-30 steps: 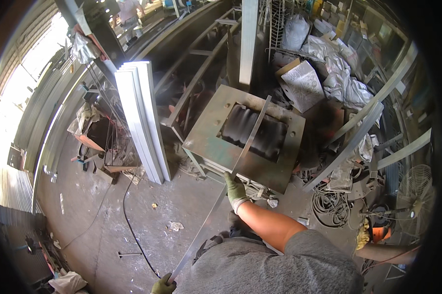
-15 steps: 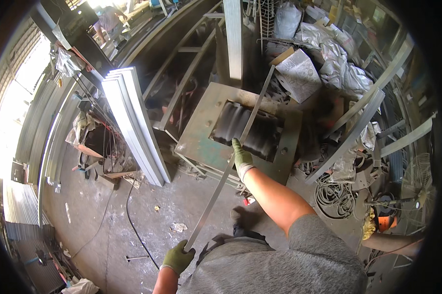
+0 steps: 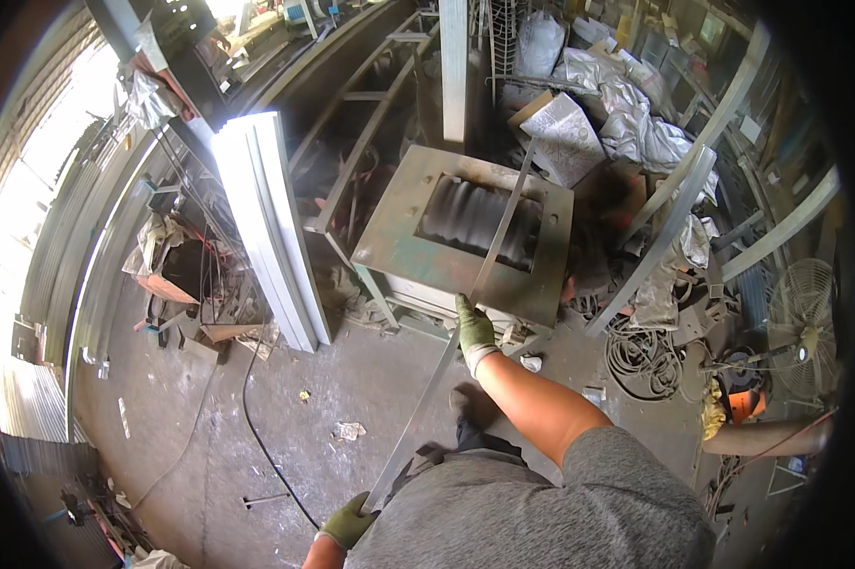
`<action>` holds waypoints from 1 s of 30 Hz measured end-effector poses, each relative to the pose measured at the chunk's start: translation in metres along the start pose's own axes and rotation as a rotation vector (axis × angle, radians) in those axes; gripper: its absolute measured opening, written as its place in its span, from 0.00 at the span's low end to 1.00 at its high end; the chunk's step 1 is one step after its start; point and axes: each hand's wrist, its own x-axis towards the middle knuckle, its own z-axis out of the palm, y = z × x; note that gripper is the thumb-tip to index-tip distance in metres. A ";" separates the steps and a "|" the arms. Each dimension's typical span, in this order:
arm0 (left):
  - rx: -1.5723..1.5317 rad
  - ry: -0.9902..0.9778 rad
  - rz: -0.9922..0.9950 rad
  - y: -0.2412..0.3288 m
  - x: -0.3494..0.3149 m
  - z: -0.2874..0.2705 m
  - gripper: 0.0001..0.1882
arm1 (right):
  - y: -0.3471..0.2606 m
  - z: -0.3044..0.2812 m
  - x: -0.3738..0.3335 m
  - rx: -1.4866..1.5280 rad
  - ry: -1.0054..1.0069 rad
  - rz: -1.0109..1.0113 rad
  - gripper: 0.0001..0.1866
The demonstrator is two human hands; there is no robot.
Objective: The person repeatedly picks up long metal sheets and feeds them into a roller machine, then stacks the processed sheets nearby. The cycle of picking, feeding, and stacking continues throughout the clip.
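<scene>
Both my hands, in green gloves, grip one long flat metal bar [image 3: 426, 396]. My left hand [image 3: 349, 524] is closed round its near end, low beside my body. Farther up, my right hand [image 3: 475, 332] is closed on the bar around its middle, thumb along the top. The bar slants away from me across a greenish metal machine table [image 3: 385, 242]. Its far part lies over the table's rectangular opening, where a dark ribbed roller [image 3: 456, 216] shows. The far tip reaches past the table's back edge, near a white cardboard box [image 3: 565, 142].
Tall pale metal profiles [image 3: 271, 237] stand left of the table. A black cable [image 3: 247, 398] crosses the floor. To the right are coiled cable [image 3: 641, 358], leaning metal beams [image 3: 657, 237] and a fan [image 3: 805, 322]. An upright post [image 3: 454, 71] rises behind the table.
Both hands have shifted back toward me with the bar, and its far tip sits nearer the table's back edge. The view has moved slightly too.
</scene>
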 end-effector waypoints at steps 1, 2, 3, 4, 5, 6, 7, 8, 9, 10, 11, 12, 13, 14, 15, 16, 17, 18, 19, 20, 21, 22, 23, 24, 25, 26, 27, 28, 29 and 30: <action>-0.002 -0.006 -0.011 -0.004 -0.007 -0.001 0.31 | 0.004 0.001 -0.004 0.036 0.027 -0.016 0.39; 0.062 0.014 -0.027 -0.009 -0.016 -0.001 0.31 | 0.007 0.003 -0.009 0.072 0.053 -0.030 0.38; 0.119 0.033 -0.040 -0.014 -0.025 -0.002 0.30 | 0.009 0.000 -0.013 -0.004 0.063 -0.006 0.37; 0.171 0.059 -0.041 -0.021 -0.032 -0.003 0.30 | 0.012 -0.002 -0.019 -0.015 0.046 0.014 0.39; 0.233 0.036 -0.042 -0.028 -0.035 -0.002 0.29 | 0.014 -0.003 -0.025 -0.033 0.037 0.033 0.42; 0.286 0.023 -0.029 -0.034 -0.033 0.000 0.28 | 0.014 -0.005 -0.030 -0.050 0.025 0.050 0.44; 0.341 0.021 0.004 -0.039 -0.029 0.001 0.27 | 0.012 -0.006 -0.033 -0.063 0.010 0.091 0.46; 0.254 0.048 0.073 -0.042 -0.022 0.003 0.27 | 0.008 -0.008 -0.035 -0.106 0.007 0.048 0.47; 0.167 0.083 0.160 -0.042 -0.015 0.008 0.26 | 0.002 -0.010 -0.036 -0.147 0.001 0.031 0.47; 0.088 0.105 0.201 -0.041 -0.010 0.011 0.26 | -0.005 -0.011 -0.034 -0.195 0.000 0.039 0.47; 0.139 0.109 0.177 -0.035 -0.006 0.012 0.26 | -0.013 -0.017 -0.032 -0.280 -0.050 0.050 0.52; 0.195 0.101 0.106 -0.023 0.001 0.013 0.27 | -0.022 -0.017 -0.027 -0.293 -0.034 0.025 0.53; 0.254 0.091 0.010 -0.007 0.008 0.013 0.27 | -0.030 -0.016 -0.021 -0.307 -0.027 -0.007 0.54; 0.265 0.109 0.021 0.011 0.013 0.014 0.27 | -0.037 -0.016 -0.015 -0.332 -0.019 -0.013 0.55; 0.280 0.125 0.006 0.031 0.016 0.015 0.27 | -0.045 -0.021 -0.006 -0.336 -0.050 0.010 0.57; 0.294 0.155 0.018 0.052 0.018 0.017 0.27 | -0.049 -0.019 0.001 -0.322 0.021 -0.037 0.57; 0.375 0.163 0.025 0.075 0.028 0.018 0.24 | -0.054 -0.023 0.012 -0.349 0.008 0.007 0.56; 0.386 0.165 0.032 0.097 0.035 0.019 0.23 | -0.057 -0.027 0.020 -0.387 -0.005 0.053 0.55; 0.407 0.167 0.038 0.119 0.048 0.024 0.22 | -0.054 -0.030 0.023 -0.343 -0.014 0.054 0.55; 0.443 0.178 0.055 0.143 0.062 0.029 0.22 | -0.051 -0.033 0.026 -0.303 -0.021 0.048 0.54; 0.441 0.173 0.068 0.165 0.076 0.036 0.21 | -0.047 -0.038 0.028 -0.294 -0.013 0.082 0.54; 0.453 0.178 0.092 0.188 0.093 0.042 0.21 | -0.040 -0.050 0.026 -0.324 -0.032 -0.089 0.52; 0.465 0.184 0.118 0.211 0.111 0.048 0.21 | -0.030 -0.061 0.019 -0.207 -0.050 -0.057 0.51; 0.459 0.191 0.118 0.233 0.129 0.055 0.22 | -0.020 -0.072 0.015 -0.074 -0.142 -0.004 0.50; 0.473 0.206 0.116 0.254 0.147 0.061 0.22 | -0.010 -0.083 0.012 -0.023 -0.211 0.174 0.49; 0.470 0.207 0.143 0.278 0.167 0.065 0.22 | 0.002 -0.093 0.007 0.056 -0.204 0.238 0.47; 0.506 0.209 0.153 0.299 0.185 0.068 0.23 | 0.016 -0.110 -0.001 0.118 -0.213 0.288 0.45; 0.474 0.204 0.161 0.320 0.202 0.071 0.23 | 0.030 -0.129 -0.007 0.147 -0.192 0.367 0.44; 0.477 0.204 0.158 0.341 0.221 0.073 0.24 | 0.044 -0.151 -0.011 0.099 -0.177 0.404 0.43; 0.496 0.211 0.157 0.361 0.239 0.075 0.25 | 0.056 -0.174 -0.013 0.035 -0.145 0.479 0.42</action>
